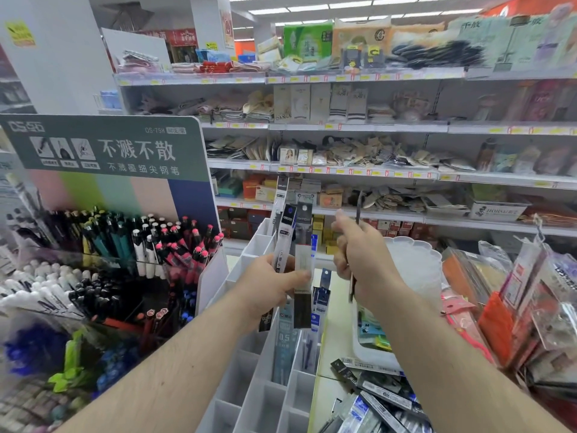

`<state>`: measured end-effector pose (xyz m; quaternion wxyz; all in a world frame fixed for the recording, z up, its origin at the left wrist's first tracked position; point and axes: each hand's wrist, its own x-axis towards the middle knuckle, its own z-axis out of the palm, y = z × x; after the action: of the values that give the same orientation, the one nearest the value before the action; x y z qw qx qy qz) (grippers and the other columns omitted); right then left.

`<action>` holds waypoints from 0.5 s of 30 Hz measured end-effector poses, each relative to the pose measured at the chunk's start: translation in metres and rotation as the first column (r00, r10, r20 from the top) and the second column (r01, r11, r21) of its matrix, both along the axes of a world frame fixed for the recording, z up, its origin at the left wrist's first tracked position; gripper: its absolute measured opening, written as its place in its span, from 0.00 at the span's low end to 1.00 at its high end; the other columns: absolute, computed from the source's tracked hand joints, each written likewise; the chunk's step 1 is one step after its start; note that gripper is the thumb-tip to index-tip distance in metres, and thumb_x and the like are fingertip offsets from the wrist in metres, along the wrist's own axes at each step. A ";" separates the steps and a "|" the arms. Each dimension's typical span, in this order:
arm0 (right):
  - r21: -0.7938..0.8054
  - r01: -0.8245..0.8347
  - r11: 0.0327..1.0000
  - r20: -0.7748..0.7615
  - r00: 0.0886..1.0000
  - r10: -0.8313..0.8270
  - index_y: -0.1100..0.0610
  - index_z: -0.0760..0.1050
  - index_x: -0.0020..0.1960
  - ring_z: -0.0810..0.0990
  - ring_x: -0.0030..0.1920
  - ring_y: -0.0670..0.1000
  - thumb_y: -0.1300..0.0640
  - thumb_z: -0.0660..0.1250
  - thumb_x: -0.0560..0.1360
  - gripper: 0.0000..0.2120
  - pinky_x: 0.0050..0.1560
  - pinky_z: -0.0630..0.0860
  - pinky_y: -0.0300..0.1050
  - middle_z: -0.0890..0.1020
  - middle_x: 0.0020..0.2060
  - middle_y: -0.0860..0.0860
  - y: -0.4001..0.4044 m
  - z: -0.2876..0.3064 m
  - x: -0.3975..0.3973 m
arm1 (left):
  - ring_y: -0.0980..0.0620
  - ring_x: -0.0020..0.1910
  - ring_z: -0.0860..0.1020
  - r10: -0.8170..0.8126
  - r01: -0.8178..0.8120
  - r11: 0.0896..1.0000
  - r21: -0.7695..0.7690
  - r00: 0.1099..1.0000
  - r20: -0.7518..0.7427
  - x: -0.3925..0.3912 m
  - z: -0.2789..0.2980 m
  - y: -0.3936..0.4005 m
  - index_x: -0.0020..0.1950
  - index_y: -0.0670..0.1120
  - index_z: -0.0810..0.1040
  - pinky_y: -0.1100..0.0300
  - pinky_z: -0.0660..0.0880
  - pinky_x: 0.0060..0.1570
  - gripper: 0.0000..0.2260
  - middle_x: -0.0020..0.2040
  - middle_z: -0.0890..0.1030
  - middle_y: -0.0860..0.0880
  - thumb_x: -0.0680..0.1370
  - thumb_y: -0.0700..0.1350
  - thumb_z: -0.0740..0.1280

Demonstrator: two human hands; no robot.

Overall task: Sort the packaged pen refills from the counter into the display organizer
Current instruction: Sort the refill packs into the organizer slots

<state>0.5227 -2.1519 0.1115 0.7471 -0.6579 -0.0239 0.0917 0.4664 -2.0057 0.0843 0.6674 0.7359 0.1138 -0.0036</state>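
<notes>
My left hand (274, 285) grips a fan of several long refill packets (288, 226) upright above the white display organizer (249, 398). My right hand (359, 248) is raised beside them and pinches one thin dark refill packet (358, 207), seen edge on. A few refill packets (321, 298) stand in the organizer's upper compartments; its lower compartments show bare white walls. A loose pile of refill packets (377, 398) lies on the counter at the lower right.
A pen display stand (125, 245) with a green sign fills the left. A white tray (374, 348) and a clear scalloped dish (415, 264) sit on the counter to the right, with hanging packaged goods (537, 295) beyond. Store shelves run across the back.
</notes>
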 end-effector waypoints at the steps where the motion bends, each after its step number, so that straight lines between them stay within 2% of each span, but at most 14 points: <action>1: 0.006 0.012 1.000 -0.041 0.999 -0.012 0.57 0.75 0.52 0.63 0.25 0.46 0.41 0.57 0.82 0.20 0.25 0.61 0.39 0.67 0.29 0.47 0.003 -0.004 -0.004 | 0.50 0.44 0.82 0.014 -0.014 1.000 -0.015 1.000 0.012 0.000 0.000 0.000 0.52 0.45 0.79 0.59 0.74 0.38 0.06 0.48 0.86 0.44 0.77 0.41 0.72; 2: 0.026 0.016 1.000 -0.079 0.997 -0.014 0.58 0.75 0.53 0.62 0.25 0.47 0.39 0.54 0.83 0.23 0.25 0.60 0.39 0.66 0.28 0.47 0.006 -0.008 -0.009 | 0.51 0.44 0.82 0.026 -0.025 0.999 -0.019 0.999 0.022 0.001 0.000 0.001 0.51 0.46 0.79 0.60 0.73 0.36 0.05 0.47 0.86 0.46 0.77 0.41 0.72; 4: 0.078 0.006 0.997 -0.116 0.993 0.003 0.59 0.77 0.52 0.63 0.24 0.47 0.43 0.50 0.84 0.24 0.24 0.60 0.39 0.65 0.25 0.47 0.015 -0.014 -0.021 | 0.55 0.39 0.82 0.032 -0.032 0.999 -0.007 0.999 0.034 0.001 0.000 -0.001 0.50 0.47 0.80 0.64 0.73 0.32 0.05 0.44 0.85 0.47 0.76 0.40 0.72; 6: 0.107 -0.020 0.994 -0.116 0.993 0.032 0.59 0.79 0.47 0.73 0.25 0.47 0.53 0.51 0.84 0.20 0.27 0.70 0.42 0.74 0.24 0.48 0.024 -0.015 -0.032 | 0.59 0.31 0.80 0.022 -0.022 1.000 0.009 0.999 0.044 0.000 -0.001 -0.003 0.49 0.46 0.80 0.67 0.71 0.26 0.05 0.39 0.83 0.47 0.75 0.39 0.73; 8: 0.102 -0.029 0.994 -0.077 0.996 0.037 0.59 0.82 0.45 0.83 0.38 0.53 0.57 0.54 0.82 0.18 0.40 0.83 0.54 0.84 0.33 0.54 0.033 -0.018 -0.036 | 0.58 0.29 0.78 0.017 -0.017 1.000 -0.001 0.999 0.049 0.000 -0.002 -0.003 0.48 0.45 0.80 0.68 0.68 0.24 0.05 0.35 0.81 0.49 0.75 0.39 0.73; 10: 0.090 0.005 0.996 -0.069 0.998 0.002 0.58 0.83 0.47 0.84 0.43 0.56 0.59 0.56 0.81 0.16 0.46 0.82 0.58 0.86 0.40 0.57 0.038 -0.020 -0.037 | 0.56 0.31 0.78 0.004 -0.003 1.000 -0.029 0.999 0.050 0.001 -0.002 -0.001 0.50 0.45 0.80 0.67 0.68 0.25 0.04 0.34 0.81 0.51 0.76 0.40 0.72; 13: 0.159 0.023 0.987 -0.094 0.996 -0.008 0.58 0.81 0.47 0.83 0.37 0.53 0.61 0.57 0.82 0.14 0.39 0.81 0.52 0.85 0.35 0.53 0.040 -0.020 -0.036 | 0.57 0.30 0.76 -0.019 0.022 0.998 -0.057 0.999 0.051 0.001 -0.003 0.000 0.52 0.45 0.80 0.66 0.68 0.27 0.04 0.34 0.80 0.53 0.78 0.44 0.70; 15: 0.219 0.016 0.976 -0.123 0.992 0.011 0.58 0.80 0.48 0.82 0.39 0.55 0.59 0.57 0.83 0.13 0.41 0.80 0.53 0.85 0.35 0.54 0.039 -0.019 -0.035 | 0.58 0.34 0.78 -0.049 0.053 0.996 -0.067 0.997 0.060 0.000 -0.002 0.000 0.56 0.44 0.81 0.67 0.68 0.27 0.08 0.37 0.82 0.52 0.78 0.43 0.70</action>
<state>0.4873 -2.1131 0.0921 0.8154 -0.5644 0.0131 0.1278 0.4664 -2.0055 0.0822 0.6950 0.7150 0.0754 -0.0031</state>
